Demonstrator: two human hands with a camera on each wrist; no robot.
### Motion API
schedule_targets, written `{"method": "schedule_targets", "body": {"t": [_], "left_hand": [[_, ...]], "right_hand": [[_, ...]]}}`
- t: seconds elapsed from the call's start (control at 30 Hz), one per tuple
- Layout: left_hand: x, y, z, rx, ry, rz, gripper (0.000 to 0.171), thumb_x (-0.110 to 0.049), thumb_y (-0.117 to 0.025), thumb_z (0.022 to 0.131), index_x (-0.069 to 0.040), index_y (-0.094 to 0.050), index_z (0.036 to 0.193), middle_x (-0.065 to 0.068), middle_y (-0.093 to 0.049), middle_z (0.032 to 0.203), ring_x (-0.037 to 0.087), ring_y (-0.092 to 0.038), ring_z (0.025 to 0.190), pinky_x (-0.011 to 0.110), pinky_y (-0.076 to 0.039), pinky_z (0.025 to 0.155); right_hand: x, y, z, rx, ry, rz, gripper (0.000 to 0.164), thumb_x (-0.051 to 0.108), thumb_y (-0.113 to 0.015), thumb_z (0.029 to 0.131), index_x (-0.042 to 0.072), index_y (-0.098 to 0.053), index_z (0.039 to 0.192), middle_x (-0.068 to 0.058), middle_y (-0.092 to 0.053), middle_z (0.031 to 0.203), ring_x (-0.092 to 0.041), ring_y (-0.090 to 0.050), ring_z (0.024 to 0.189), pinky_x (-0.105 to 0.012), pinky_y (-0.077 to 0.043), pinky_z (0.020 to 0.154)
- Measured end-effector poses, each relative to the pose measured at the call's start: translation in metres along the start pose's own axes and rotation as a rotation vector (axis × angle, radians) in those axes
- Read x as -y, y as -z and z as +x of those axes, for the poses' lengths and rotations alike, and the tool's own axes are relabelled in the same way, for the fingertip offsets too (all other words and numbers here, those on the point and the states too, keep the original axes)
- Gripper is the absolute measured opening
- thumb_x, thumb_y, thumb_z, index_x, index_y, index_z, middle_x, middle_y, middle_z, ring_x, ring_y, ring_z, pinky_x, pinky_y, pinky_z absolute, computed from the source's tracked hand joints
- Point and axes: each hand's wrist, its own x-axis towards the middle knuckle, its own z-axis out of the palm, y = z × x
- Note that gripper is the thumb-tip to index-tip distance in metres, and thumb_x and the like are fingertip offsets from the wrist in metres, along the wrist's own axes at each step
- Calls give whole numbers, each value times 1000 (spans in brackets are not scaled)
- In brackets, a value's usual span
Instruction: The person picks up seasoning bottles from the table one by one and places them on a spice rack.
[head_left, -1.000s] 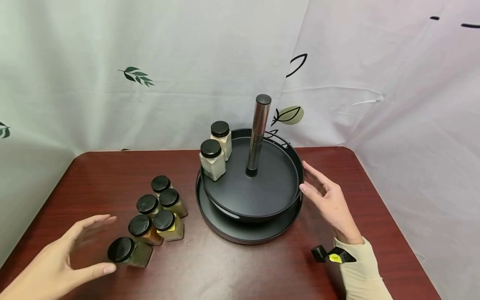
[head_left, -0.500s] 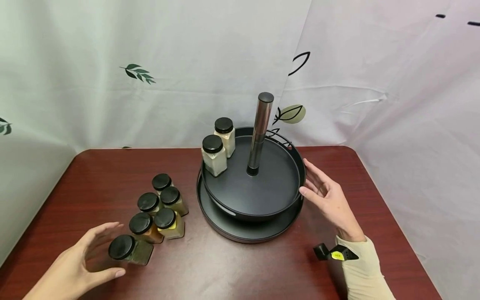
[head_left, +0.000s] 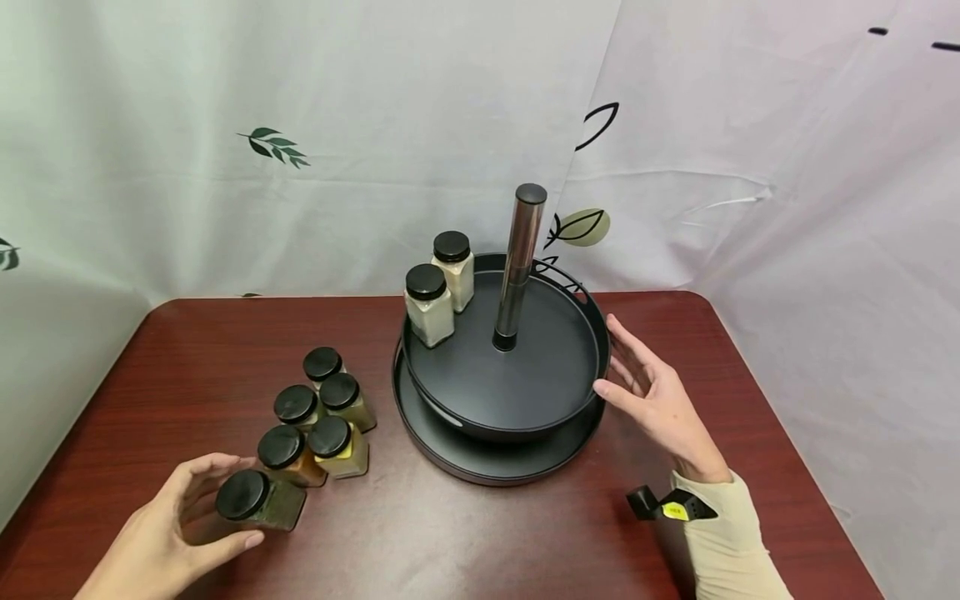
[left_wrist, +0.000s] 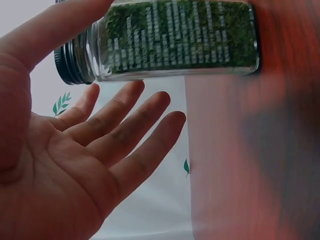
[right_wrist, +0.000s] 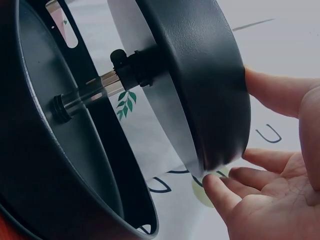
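Observation:
My left hand (head_left: 161, 525) reaches around a black-lidded jar of green herbs (head_left: 277, 506), thumb on the near side and fingers on the far side. In the left wrist view the jar (left_wrist: 175, 37) lies between the thumb and the spread fingers; a firm hold does not show. My right hand (head_left: 667, 408) touches the right rim of the upper tray (head_left: 525, 392) of a black two-tier turntable. The right wrist view has thumb and fingertips against that tray's outer wall (right_wrist: 215, 95). Two jars of pale powder, one nearer (head_left: 430, 321) and one farther (head_left: 459, 279), stand on the upper tray's left side.
Several more spice jars, among them one of orange powder (head_left: 303, 469) and one of yellow (head_left: 351, 457), stand bunched beside the herb jar. A metal post (head_left: 517, 267) rises from the turntable. The wooden table (head_left: 450, 550) meets a white curtain (head_left: 375, 208) behind.
My left hand has moved right, up around the herb jar. The upper tray has turned slightly clockwise, carrying its two jars back and right, with my right hand staying at its rim.

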Motion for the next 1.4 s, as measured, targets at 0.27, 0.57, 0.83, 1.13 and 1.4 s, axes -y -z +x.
{"method": "schedule_targets", "body": {"t": [0.27, 0.57, 0.83, 1.13, 1.4], "left_hand": [[-3, -5, -1, -1, 66, 47, 75, -36, -85, 61, -13, -45, 121, 10, -57, 116, 27, -64, 91, 35, -55, 64], [-8, -11, -2, -24, 103, 13, 78, -37, -84, 62, -14, -43, 124, 10, -58, 113, -8, -55, 83, 25, -54, 60], [-10, -18, -3, -83, 139, 29, 80, -40, -85, 60, -12, -45, 123, 11, -60, 110, -8, -56, 80, 24, -53, 58], [-12, -18, -3, -88, 214, 105, 80, -50, -83, 57, -13, -50, 120, 11, -67, 99, 4, -63, 75, 20, -48, 55], [-14, -18, -4, -149, 190, 148, 74, -54, -83, 54, -20, -56, 114, 0, -70, 88, -3, -60, 69, 21, -43, 54]], "right_hand": [[0, -1, 0, 29, -6, 21, 78, -6, -63, 84, 12, -22, 148, -6, -18, 153, -27, -25, 137, -21, -30, 104], [-1, -2, 0, 58, 16, 21, 83, -10, -63, 82, 9, -16, 148, 0, -13, 154, -26, -16, 140, -20, -26, 105], [-1, -3, 0, 63, 8, 18, 86, -9, -63, 82, 14, -15, 149, 1, -11, 155, -25, -15, 140, -20, -25, 106], [-1, -4, 0, 64, 4, -6, 88, -8, -64, 82, 16, -13, 149, 1, -11, 155, -25, -17, 140, -21, -24, 107], [-2, -5, -1, 59, 10, -16, 87, -7, -65, 82, 15, -14, 149, 0, -10, 155, -24, -17, 140, -21, -24, 107]]}}
